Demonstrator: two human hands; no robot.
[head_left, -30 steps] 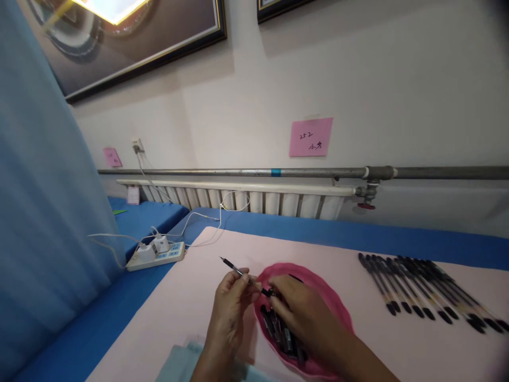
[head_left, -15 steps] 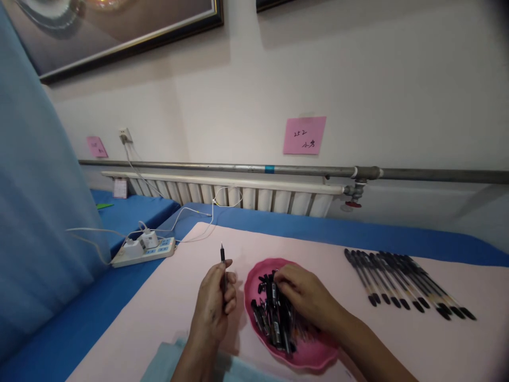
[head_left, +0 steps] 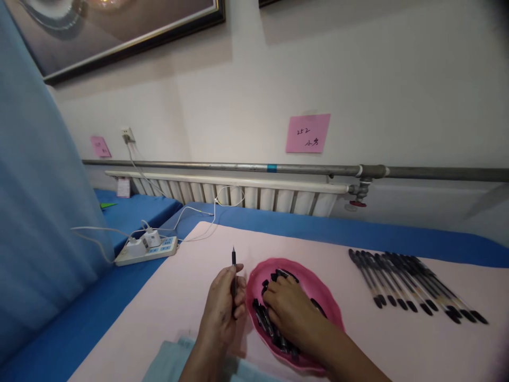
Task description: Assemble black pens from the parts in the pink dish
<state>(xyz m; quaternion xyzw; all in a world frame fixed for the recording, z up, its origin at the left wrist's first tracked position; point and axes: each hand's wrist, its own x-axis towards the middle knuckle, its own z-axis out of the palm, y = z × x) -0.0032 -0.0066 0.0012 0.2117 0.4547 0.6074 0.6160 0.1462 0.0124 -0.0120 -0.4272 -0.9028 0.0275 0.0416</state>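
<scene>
Obscured and cropped items
Right hand (head_left: 292, 313): fingertips hidden, grasp unclear. Framed picture (head_left: 135, 24): cropped above. Light-blue cloth (head_left: 167, 361): cropped below. Smaller pink note (head_left: 100, 146): illegible.

Decent gap on the sheet (head_left: 350, 284) between bowl (head_left: 316, 285) and pens (head_left: 405, 284); power strip (head_left: 166, 248) and cords (head_left: 99, 228) kinda block the left side.

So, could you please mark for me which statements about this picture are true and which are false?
1. The left hand holds a pen with its tip up. True.
2. The right hand reaches into the bowl. True.
3. The bowl is green. False: it is pink.
4. The row of pens lies to the left of the bowl. False: it lies to the right.
5. A pink note is on the wall. True.
6. The power strip has nothing in it. False: white plugs are in it.
</scene>
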